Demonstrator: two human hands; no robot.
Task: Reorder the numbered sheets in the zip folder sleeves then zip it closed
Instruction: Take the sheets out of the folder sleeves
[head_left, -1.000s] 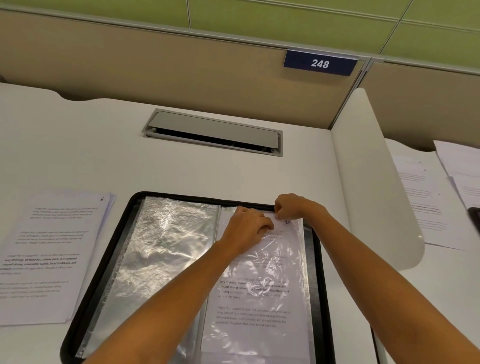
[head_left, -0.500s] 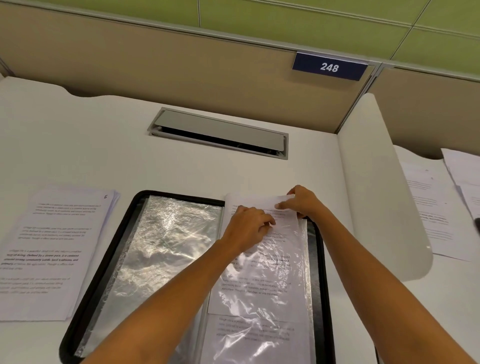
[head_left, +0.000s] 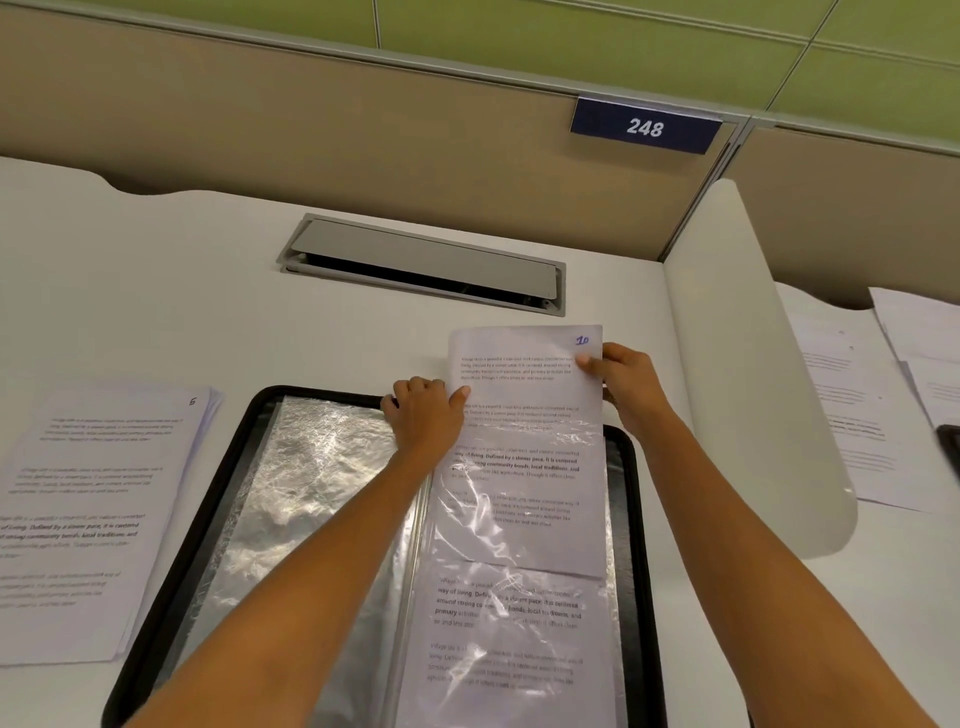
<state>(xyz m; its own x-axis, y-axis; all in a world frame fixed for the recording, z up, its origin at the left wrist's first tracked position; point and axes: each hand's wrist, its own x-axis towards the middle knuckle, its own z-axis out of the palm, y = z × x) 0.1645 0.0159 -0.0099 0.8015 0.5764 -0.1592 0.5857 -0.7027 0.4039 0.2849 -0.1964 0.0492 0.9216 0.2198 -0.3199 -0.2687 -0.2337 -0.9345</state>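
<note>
The black zip folder (head_left: 171, 587) lies open on the desk with clear sleeves on both sides. A printed sheet marked 10 (head_left: 524, 384) sticks about halfway out of the top of the right sleeve (head_left: 519, 519). My right hand (head_left: 626, 387) pinches the sheet's right edge near its top corner. My left hand (head_left: 423, 413) rests at the top of the folder by the spine, its thumb on the sheet's left edge. Another printed sheet (head_left: 509, 639) stays in the sleeve lower down. The left sleeve (head_left: 306, 499) looks empty.
A stack of printed sheets (head_left: 88, 519), the top one numbered, lies left of the folder. A grey cable hatch (head_left: 423, 265) sits behind it. A white curved divider (head_left: 748, 395) stands at right, with more papers (head_left: 872, 410) beyond it.
The sheet marked 10 has slid up out of the right sleeve, from just its top edge showing to about half out. My right hand moved up with it.
</note>
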